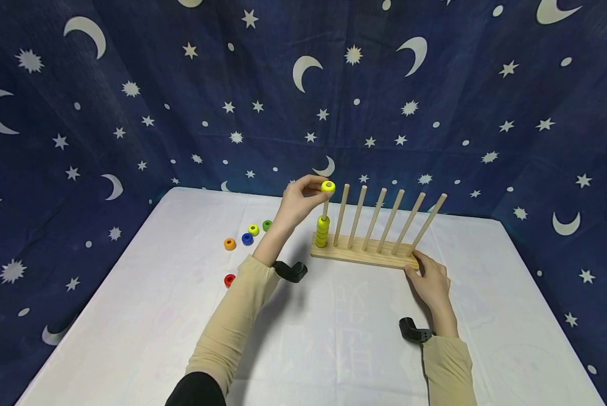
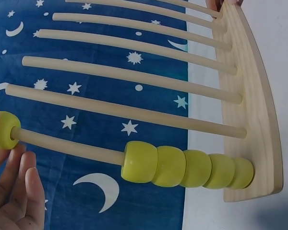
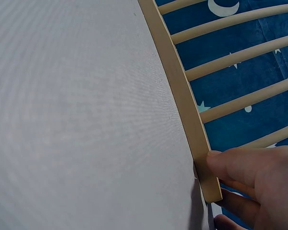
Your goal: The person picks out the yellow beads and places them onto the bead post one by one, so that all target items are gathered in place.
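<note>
A wooden peg rack (image 1: 364, 255) with several upright dowels stands on the table. Several yellow beads (image 1: 322, 231) are stacked at the bottom of its leftmost dowel. At the top of that dowel my left hand (image 1: 299, 202) pinches another yellow bead (image 1: 328, 186); in the left wrist view the dowel's tip sits in the hole of this bead (image 2: 5, 130). My right hand (image 1: 430, 280) grips the right end of the rack's base, thumb on the front edge, as the right wrist view shows by the base (image 3: 192, 120). The other dowels carry no beads.
Left of the rack lie loose beads: an orange one (image 1: 229, 243), a blue one (image 1: 247, 239), a yellow one (image 1: 253, 229), a green one (image 1: 267, 225) and a red one (image 1: 229, 279). A dark blue star-and-moon cloth (image 1: 263, 84) hangs behind the white table (image 1: 334, 338).
</note>
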The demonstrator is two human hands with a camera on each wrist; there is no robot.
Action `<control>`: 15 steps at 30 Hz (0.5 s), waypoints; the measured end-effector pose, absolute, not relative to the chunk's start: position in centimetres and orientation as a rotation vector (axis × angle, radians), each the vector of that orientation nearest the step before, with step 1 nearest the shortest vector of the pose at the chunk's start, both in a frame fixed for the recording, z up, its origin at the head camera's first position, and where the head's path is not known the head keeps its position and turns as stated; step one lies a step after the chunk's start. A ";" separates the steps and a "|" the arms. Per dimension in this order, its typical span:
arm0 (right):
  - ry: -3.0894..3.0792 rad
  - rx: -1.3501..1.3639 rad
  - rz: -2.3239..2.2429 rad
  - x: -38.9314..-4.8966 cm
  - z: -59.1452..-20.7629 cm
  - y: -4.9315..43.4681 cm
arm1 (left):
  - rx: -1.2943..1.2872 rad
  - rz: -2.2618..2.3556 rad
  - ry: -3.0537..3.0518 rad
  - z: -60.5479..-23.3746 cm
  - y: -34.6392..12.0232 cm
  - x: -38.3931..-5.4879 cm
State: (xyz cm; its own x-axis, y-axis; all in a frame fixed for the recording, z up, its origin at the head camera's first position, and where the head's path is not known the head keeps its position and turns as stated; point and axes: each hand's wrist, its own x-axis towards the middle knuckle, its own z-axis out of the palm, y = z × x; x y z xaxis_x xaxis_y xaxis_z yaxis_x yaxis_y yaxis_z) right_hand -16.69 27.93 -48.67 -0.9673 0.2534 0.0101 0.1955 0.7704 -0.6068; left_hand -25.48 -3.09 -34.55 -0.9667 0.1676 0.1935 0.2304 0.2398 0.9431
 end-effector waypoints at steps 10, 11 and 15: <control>-2.869 -0.360 0.961 -16.7 -48.8 28.0 | -0.387 -1.904 -2.399 -34.7 -3.8 -25.3; -2.869 -0.359 0.961 -16.7 -48.8 28.0 | -0.386 -1.904 -2.399 -34.7 -3.9 -25.3; -2.869 -0.356 0.969 -16.7 -48.7 28.0 | -0.377 -1.895 -2.401 -35.1 -4.4 -25.2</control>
